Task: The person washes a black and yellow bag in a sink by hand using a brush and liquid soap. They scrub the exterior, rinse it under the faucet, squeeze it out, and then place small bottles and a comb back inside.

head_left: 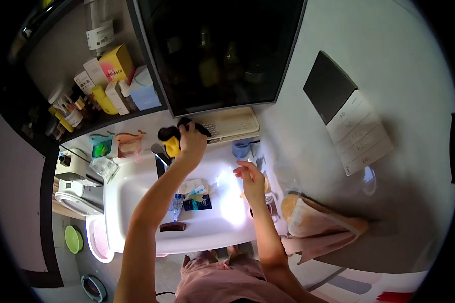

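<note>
My left hand (pixel 192 143) reaches to the back of the white sink (pixel 129 189), below the mirror. Its fingers close on a black object (pixel 202 129) at the left end of a cream slotted rack (pixel 235 122); the hand hides part of it, and I cannot tell its kind. Against that hand sits a yellow-and-black item (pixel 171 145). The tap (pixel 160 154) stands just left of my forearm. My right hand (pixel 251 182) hovers above the sink's right side, fingers loosely bent and apart, holding nothing. A blue cup (pixel 241 147) stands beyond it.
On the sink lie a dark blue packet (pixel 197 203), a clear crumpled wrapper (pixel 176 206) and a brown comb (pixel 172 227). Boxes and bottles fill the left shelf (pixel 134 113). Towels (pixel 318 224) hang at right. A green basin (pixel 74 239) is at lower left.
</note>
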{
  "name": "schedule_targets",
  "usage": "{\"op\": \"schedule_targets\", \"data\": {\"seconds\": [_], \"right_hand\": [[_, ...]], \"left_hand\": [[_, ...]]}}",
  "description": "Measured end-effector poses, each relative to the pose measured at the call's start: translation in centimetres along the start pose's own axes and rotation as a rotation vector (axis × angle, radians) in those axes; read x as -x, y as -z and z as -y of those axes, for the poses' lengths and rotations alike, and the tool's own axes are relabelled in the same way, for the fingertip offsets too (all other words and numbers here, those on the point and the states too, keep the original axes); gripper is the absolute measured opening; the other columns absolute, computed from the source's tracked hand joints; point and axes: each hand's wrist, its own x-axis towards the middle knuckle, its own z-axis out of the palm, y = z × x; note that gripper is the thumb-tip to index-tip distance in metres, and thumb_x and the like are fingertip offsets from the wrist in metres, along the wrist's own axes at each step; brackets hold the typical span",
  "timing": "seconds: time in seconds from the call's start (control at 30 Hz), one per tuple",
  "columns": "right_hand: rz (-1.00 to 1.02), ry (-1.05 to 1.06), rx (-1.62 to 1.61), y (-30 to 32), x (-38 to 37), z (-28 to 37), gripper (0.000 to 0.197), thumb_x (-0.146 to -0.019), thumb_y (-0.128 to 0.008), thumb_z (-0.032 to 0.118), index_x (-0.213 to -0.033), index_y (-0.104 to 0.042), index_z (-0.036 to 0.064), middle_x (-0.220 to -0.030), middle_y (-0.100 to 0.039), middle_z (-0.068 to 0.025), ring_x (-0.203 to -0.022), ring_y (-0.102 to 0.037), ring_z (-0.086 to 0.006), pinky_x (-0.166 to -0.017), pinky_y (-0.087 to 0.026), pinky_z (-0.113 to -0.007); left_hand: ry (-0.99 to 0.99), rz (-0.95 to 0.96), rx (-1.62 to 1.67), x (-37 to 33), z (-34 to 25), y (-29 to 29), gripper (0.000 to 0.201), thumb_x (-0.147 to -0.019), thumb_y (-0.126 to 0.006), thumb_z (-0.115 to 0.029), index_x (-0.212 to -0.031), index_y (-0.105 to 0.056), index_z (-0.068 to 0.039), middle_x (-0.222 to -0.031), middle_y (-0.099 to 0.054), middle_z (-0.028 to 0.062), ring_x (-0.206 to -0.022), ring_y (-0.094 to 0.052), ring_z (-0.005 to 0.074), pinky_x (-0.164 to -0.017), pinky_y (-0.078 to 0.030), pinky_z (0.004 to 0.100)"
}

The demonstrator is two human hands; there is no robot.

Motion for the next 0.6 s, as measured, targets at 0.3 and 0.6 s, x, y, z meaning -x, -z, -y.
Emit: {"op": "schedule_targets", "data": {"seconds": [0.3, 0.6], "right_hand": [[0.073, 0.197, -0.155, -5.1, -5.2, 0.5, 0.061, -0.098, -0.049, 0.028, -0.149, -0.024, 0.0069, -0.155, -0.017, -0.018, -0.144, -0.014, -0.0275, -0.115, -0.013, -0.036], [-0.452, 0.233, 0.973, -4.7, -14.3, 4.1, 0.047, -0.081, -0.065, 0.018, -0.124, -0.054, 0.0021, -0.124, -0.051, -0.0263, -0.114, -0.049, -0.0441, -0.095, -0.044, -0.047]], "left_hand": [[-0.033, -0.622, 1.231, 4.2, -3.9, 4.2, 0.036, -0.076, -0.055, -0.002, -0.11, -0.066, -0.002, -0.113, -0.064, 0.0139, -0.106, -0.053, 0.0333, -0.092, -0.042, 0.0421], [-0.014, -0.429, 1.763, 4.8, -1.6, -0.7, 0.04, -0.085, -0.043, 0.003, -0.123, -0.056, 0.0, -0.131, -0.054, 0.0179, -0.125, -0.048, 0.0316, -0.108, -0.032, 0.0339]]}}
